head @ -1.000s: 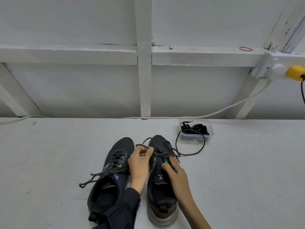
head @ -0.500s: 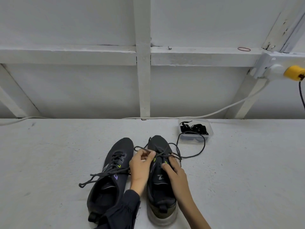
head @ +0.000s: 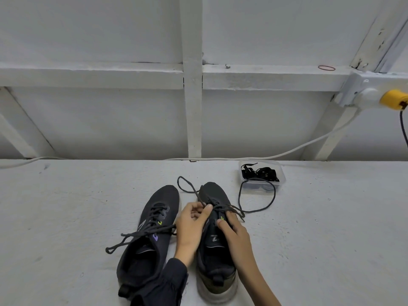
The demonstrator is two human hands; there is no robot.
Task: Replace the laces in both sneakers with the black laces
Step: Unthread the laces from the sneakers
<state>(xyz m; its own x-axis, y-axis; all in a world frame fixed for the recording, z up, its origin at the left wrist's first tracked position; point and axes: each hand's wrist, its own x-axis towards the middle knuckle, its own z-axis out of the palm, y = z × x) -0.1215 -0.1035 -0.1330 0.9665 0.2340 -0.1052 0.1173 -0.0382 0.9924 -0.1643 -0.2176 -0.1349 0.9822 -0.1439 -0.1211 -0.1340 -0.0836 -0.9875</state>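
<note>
black sneakers (head: 154, 228) with green and purple marks, black laces (head: 260, 173), yellow plug (head: 394, 99)

The dark left sneaker (head: 150, 235) and right sneaker (head: 215, 250) sat side by side. The right one's loose lace (head: 274, 194) looped out. Black laces (head: 260, 174) lay bunched beyond.

A white-painted wall (head: 110, 29) rises behind the white bench (head: 66, 217), framed by a vertical post (head: 194, 118), a horizontal rail (head: 88, 74) and slanted braces (head: 322, 149). A pale cable (head: 309, 141) follows the bench's far edge up to a socket box (head: 357, 91) holding a yellow plug (head: 393, 99).
</note>
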